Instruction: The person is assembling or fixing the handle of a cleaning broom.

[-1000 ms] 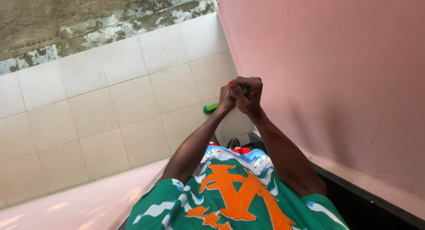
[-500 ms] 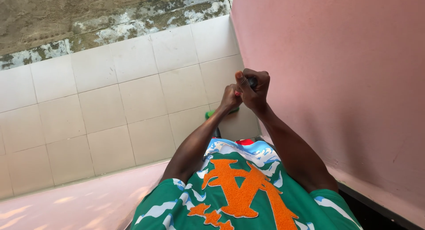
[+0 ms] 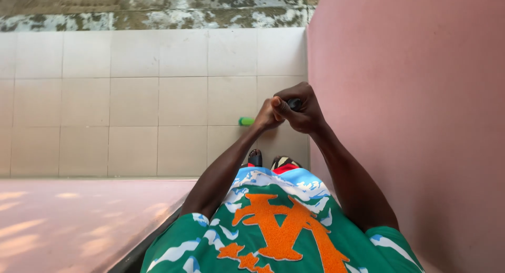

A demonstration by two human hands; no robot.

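Fingers of right hand and left hand curled tight round a dark handle

A single view, taken from a camera on the person's head, looks steeply down the front of the body. The green and orange shirt fills the bottom edge, very near the lens. Both forearms run up to the joined hands at mid-frame, close in. Beyond them lies the pale tiled floor, farther off. A pink wall stands along the right side; the lens seems tilted slightly left
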